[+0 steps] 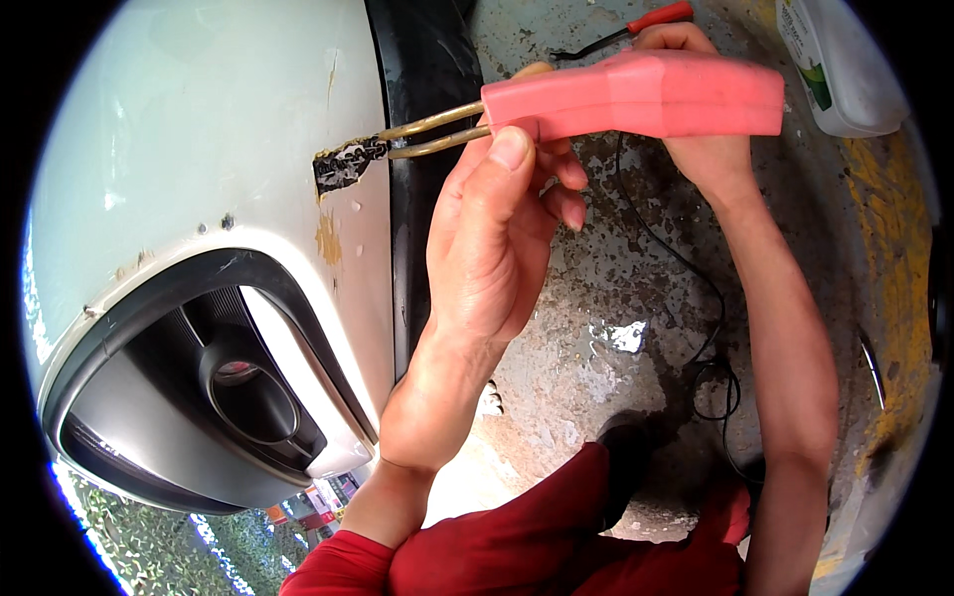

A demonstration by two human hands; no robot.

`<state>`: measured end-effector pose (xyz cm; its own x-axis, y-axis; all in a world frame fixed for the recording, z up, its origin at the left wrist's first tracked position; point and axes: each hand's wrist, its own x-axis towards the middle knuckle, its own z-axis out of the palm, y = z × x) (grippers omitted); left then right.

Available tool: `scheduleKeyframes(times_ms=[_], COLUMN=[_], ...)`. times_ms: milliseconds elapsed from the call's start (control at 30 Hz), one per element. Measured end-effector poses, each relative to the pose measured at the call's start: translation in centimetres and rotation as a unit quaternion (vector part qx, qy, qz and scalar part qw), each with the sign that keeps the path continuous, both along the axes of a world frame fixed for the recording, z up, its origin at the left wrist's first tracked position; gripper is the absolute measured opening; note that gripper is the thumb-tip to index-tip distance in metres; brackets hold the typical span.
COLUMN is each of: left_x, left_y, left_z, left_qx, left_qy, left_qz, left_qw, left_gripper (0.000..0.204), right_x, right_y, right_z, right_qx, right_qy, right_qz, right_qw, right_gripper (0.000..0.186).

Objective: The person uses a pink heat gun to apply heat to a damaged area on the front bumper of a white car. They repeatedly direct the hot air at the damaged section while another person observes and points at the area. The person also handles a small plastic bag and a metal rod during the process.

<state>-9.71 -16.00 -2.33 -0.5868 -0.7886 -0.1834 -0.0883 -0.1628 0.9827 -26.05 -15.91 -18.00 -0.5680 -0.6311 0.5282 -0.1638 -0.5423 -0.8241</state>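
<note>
A pink-red hot stapler [636,94] lies level across the upper middle, its two brass prongs pointing left. My right hand [711,164] is wrapped round its rear part, which hides most of the fingers. My left hand [487,233] steadies the front end, thumb pressed against the lower side near the prongs. The prong tips meet a dark rough patch [348,171] at the edge of a white car bumper [229,129]; wavy metal lines show in that patch. Whether the tips touch it or hover just above, I cannot tell.
A fog lamp recess [253,397] sits low in the bumper. Black trim [412,199] runs beside its edge. On the stained floor lie a red-handled hooked tool [659,17], a black cable [717,298] and a thin metal piece [873,368]. A white jug [850,89] stands at upper right.
</note>
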Motion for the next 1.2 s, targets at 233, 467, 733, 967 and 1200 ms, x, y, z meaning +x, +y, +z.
scheduleKeyframes(times_ms=[233, 467, 733, 967, 1200], left_x=[-0.1, -0.1, -0.9, -1.1, -1.0], left_y=[0.1, -0.1, 0.0, 0.1, 0.1], left_z=[0.0, -0.5, -0.7, -1.0, -1.0], left_qx=[-0.003, -0.022, -0.053, -0.053, -0.057], left_qy=[0.004, 0.020, -0.019, 0.005, -0.014], left_qz=[0.008, 0.002, 0.045, 0.073, 0.065], left_qw=[1.000, 1.000, 0.997, 0.996, 0.996], left_gripper=[0.058, 0.049, 0.046, 0.045, 0.048], right_x=[-0.6, -0.6, -0.9, 0.1, 0.1], right_y=[0.0, -0.5, -1.1, -1.5, -1.4], right_z=[-0.7, -1.9, -1.0, -1.8, -1.3], right_qx=[0.040, 0.058, 0.062, 0.077, 0.046], right_qy=[0.073, 0.079, -0.015, 0.029, 0.073], right_qz=[-0.018, -0.027, 0.035, -0.024, -0.043], right_qw=[0.996, 0.995, 0.997, 0.996, 0.995], right_gripper=[0.018, 0.018, 0.024, 0.021, 0.021])
